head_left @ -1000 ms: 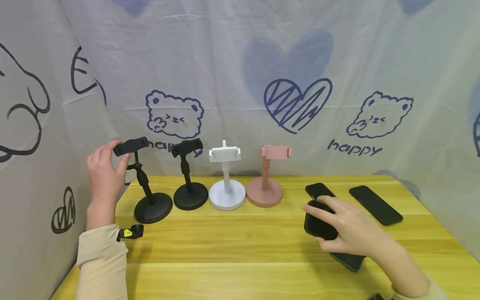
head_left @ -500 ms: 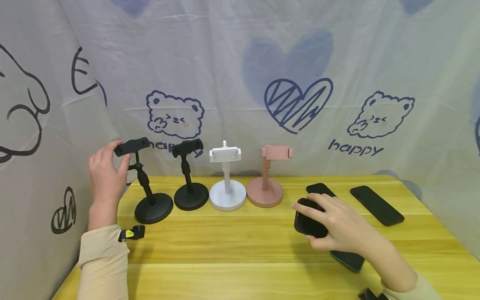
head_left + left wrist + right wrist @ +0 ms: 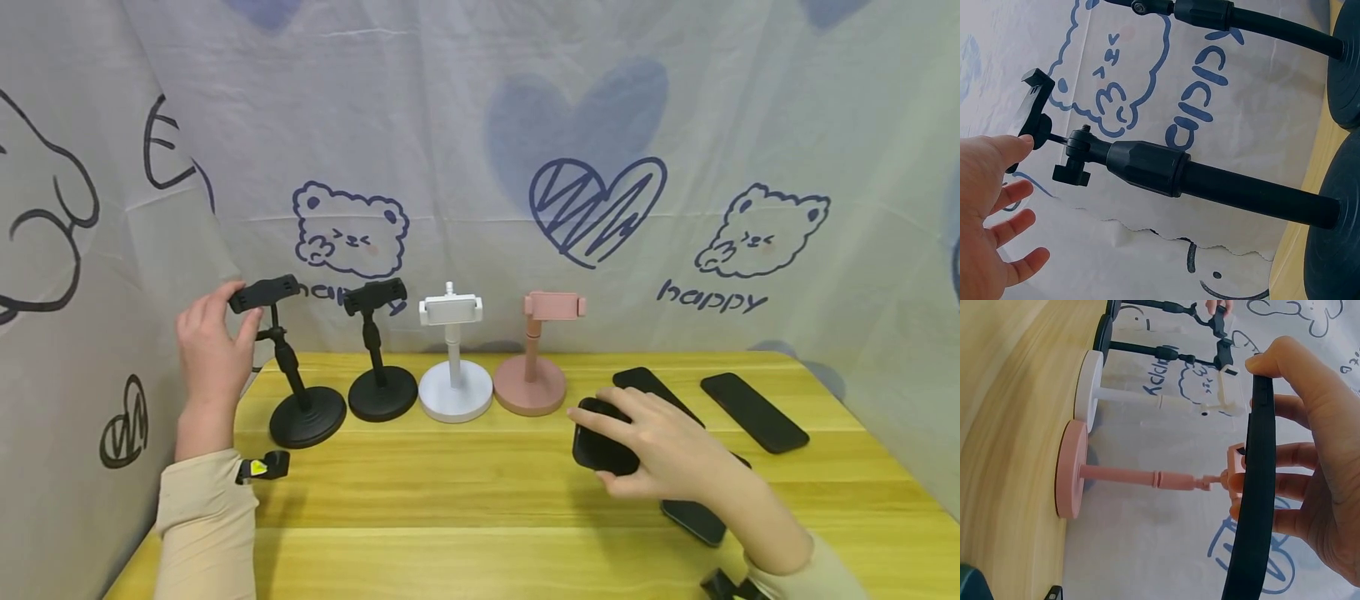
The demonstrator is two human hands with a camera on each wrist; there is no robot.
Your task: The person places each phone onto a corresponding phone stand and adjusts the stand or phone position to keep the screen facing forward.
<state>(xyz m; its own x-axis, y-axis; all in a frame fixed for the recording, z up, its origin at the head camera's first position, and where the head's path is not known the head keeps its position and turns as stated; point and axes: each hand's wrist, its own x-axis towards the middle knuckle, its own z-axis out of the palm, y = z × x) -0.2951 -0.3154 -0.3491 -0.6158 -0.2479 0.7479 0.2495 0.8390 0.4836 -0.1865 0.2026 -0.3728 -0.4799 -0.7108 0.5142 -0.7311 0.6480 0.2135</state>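
Four things in a row are phone stands. My left hand point(image 3: 213, 358) pinches the clamp of the leftmost black phone stand point(image 3: 288, 367) between thumb and index finger; in the left wrist view its other fingers are spread apart, off the stand. My right hand point(image 3: 667, 446) grips a black smartphone point(image 3: 600, 442) by its edges, above the table and right of the pink phone stand point(image 3: 531, 367). In the right wrist view the phone point(image 3: 1254, 487) appears edge-on, thumb on one edge and fingers behind.
A second black phone stand point(image 3: 378, 367) and a white one point(image 3: 454, 375) stand between. Several dark phones lie at the right: one at the back point(image 3: 648, 387), one farther right point(image 3: 753, 412), another point(image 3: 693, 523) partly under my right forearm. A printed curtain hangs behind the wooden table point(image 3: 420, 517).
My right hand has moved left with the smartphone, away from the phones on the table. My left hand stays at the clamp of the leftmost black stand.
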